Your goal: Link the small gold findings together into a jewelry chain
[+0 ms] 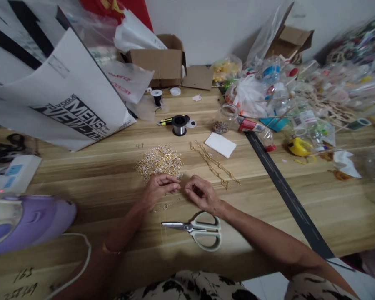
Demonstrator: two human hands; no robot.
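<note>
My left hand (161,189) and my right hand (203,195) meet fingertip to fingertip over the wooden table, both closed in a pinch. Whatever lies between the fingers is too small to make out. Just beyond my left hand is a heap of small gold and clear beaded pieces (160,161). A short chain with a ring (165,206) lies below the left fingers. Past my right hand, gold chains (214,166) are stretched out on the wood. Scissors with pale green handles (195,228) rest nearer my body, blades pointing left.
Beyond the heap stand a spool of silvery wire (179,126) and a yellow-black cutter (165,121). A white pad (220,145) lies near a clear jar (226,118). Plastic bottles and sticks crowd the right. A large paper bag (81,96) and a purple appliance (40,223) stand left.
</note>
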